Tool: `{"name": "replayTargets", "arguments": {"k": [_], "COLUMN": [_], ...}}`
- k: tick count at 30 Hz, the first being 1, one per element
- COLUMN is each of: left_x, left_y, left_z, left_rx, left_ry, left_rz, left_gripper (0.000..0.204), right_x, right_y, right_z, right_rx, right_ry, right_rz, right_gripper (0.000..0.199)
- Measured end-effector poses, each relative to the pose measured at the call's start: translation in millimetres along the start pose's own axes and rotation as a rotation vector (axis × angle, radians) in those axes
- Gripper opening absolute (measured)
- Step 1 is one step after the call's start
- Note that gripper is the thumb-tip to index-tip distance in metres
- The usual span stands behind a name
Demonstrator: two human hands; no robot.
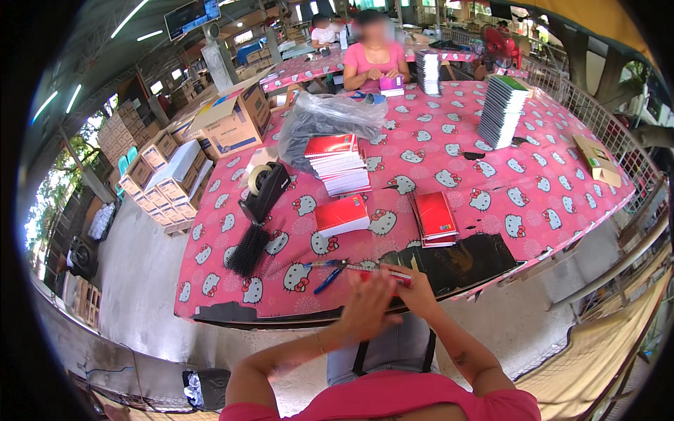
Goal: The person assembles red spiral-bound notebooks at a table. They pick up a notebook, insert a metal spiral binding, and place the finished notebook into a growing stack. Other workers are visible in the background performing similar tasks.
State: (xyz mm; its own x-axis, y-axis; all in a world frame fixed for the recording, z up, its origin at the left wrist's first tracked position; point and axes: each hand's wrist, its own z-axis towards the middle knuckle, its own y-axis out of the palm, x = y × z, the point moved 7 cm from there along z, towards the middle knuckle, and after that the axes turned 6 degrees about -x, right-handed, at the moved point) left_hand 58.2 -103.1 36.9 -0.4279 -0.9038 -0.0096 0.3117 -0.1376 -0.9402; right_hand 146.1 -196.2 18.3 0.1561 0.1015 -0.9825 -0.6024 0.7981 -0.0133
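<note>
My right hand [417,290] is closed around a small red-covered notebook [404,278], held edge-on at the table's front edge. Blurred by motion, my left hand [368,306] is beside the notebook with its fingers stretched out; whether it touches the notebook cannot be made out. Just left of my hands lie blue-handled pliers [328,278]. Farther left is a bundle of black spiral binding coils [247,251], with loose coils beside it. Red notebooks form a low pile [342,216] ahead, a taller stack [338,165] behind it, and a small pile [434,219] to the right.
A black tape dispenser [265,193] stands left of the stacks, near a clear plastic bag [330,119]. Tall notebook stacks [503,112] stand farther back. Across the pink patterned table [463,158] sits a co-worker [375,59] holding a purple notebook. Cardboard boxes [235,116] are at left.
</note>
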Motion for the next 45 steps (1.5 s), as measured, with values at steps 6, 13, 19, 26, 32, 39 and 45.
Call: {"name": "replayTargets", "arguments": {"k": [6, 13, 19, 26, 32, 39, 45], "left_x": [-19.0, -19.0, -14.1, -32.3, -30.7, -36.0, -33.2], "left_y": [-0.4, 9.6, -15.8, -13.6, -9.9, -20.1, -43.4], "left_z": [34.6, 39.3, 29.6, 45.5, 52.7, 52.9, 56.0], "left_rx": [0.011, -0.004, 0.282, 0.205, 0.144, 0.103, 0.073], "left_ry": [-0.040, -0.045, -0.076, -0.022, 0.007, 0.043, 0.021], "left_rz": [-0.003, -0.065, -0.174, -0.352, -0.324, -0.359, -0.967], "left_gripper": [0.088, 0.079, 0.052, 0.016, 0.015, 0.016, 0.020], "right_x": [33.5, 49.5, 34.2, -1.8, -11.4, -18.1, -65.8], "right_y": [-13.7, -17.9, -19.7, -18.0, -40.9, -40.2, -39.6], "right_z": [3.4, 7.3, 6.9, 4.0, -10.9, -10.9, -10.4], "right_rx": [-0.063, -0.142, -0.081, -0.057, 0.043, -0.072, -0.316], "right_ry": [0.017, 0.134, 0.025, 0.028, -0.081, 0.003, -0.162], "right_rz": [-0.211, -0.211, -0.243, -0.437, -0.408, -0.150, 0.041], "right_gripper": [0.038, 0.032, 0.035, 0.028, 0.029, 0.031, 0.031]}}
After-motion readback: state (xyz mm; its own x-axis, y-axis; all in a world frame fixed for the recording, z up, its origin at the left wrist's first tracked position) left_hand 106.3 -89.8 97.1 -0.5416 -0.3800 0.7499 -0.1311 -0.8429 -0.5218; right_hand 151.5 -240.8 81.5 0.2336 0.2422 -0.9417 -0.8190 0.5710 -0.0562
